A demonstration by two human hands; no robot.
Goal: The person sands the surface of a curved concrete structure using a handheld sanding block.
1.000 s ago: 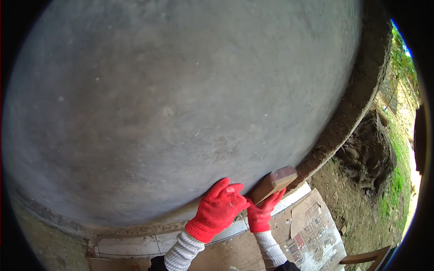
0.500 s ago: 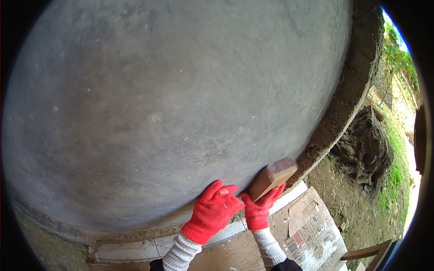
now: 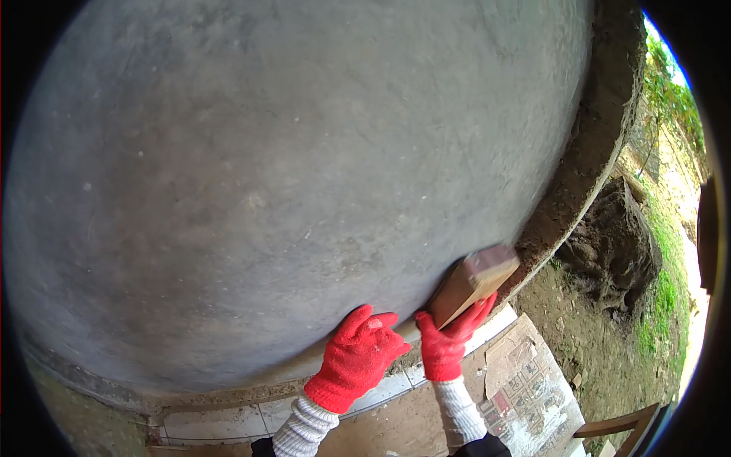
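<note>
My right hand [image 3: 444, 351], in a red knit glove, grips a wooden block [image 3: 471, 286] with a dark reddish end. The block stands tilted against a wide, smooth grey cement surface [image 3: 289, 167] near its right rim. My left hand [image 3: 355, 359], also in a red glove, rests at the near edge of that surface. Its fingers are a little apart and partly bent, and nothing shows in them. White ribbed cuffs cover both wrists.
A brown earthen rim [image 3: 567, 198] curves along the right of the cement. White tiles [image 3: 213, 423] line the near edge. Stained printed paper [image 3: 525, 381] lies at lower right, beside a wooden frame piece [image 3: 617, 424]. Farther right sits a dark, earth-coloured lump [image 3: 613, 247] on dirt and grass.
My right hand and the wooden block have slid a little right and away from me along the cement. The left hand has stayed almost in place.
</note>
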